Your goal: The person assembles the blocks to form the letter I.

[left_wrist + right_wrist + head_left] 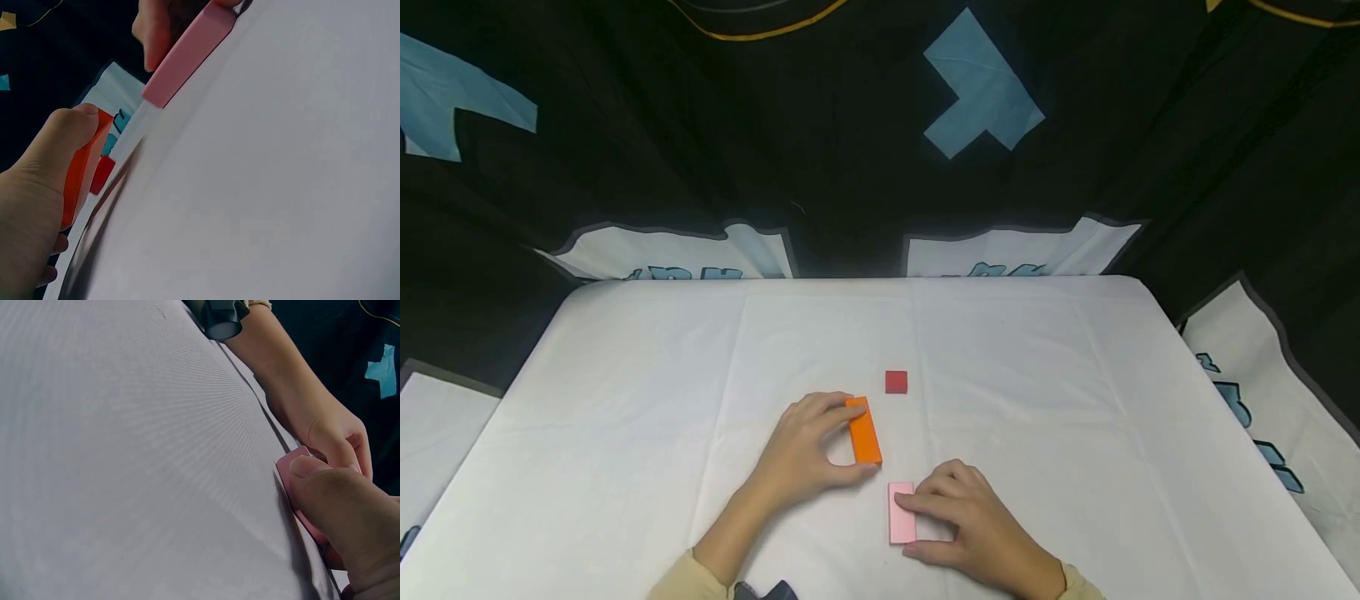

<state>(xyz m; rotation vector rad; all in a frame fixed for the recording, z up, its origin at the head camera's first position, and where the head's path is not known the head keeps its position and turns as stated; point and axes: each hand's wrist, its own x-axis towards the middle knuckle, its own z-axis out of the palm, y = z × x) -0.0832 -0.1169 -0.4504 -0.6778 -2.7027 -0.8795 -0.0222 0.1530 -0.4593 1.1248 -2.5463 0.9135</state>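
In the head view my left hand [802,450] pinches an orange block [865,433] by its two ends, thumb at the near end and fingers at the far one. Nearer to me and to the right, my right hand [977,525] holds a pink block [901,514] between thumb and fingers. A small red block [896,382] lies beyond both hands. The left wrist view shows the thumb on the orange block [84,169], with the pink block [190,53] beyond. In the right wrist view, the thumb presses the pink block [290,469]; the orange block is hidden there.
A white cloth [1037,400] covers the table under the blocks. Dark cloth [842,150] with light blue patches hangs past the far edge. A dark object [767,592] shows at the bottom edge beside the left sleeve.
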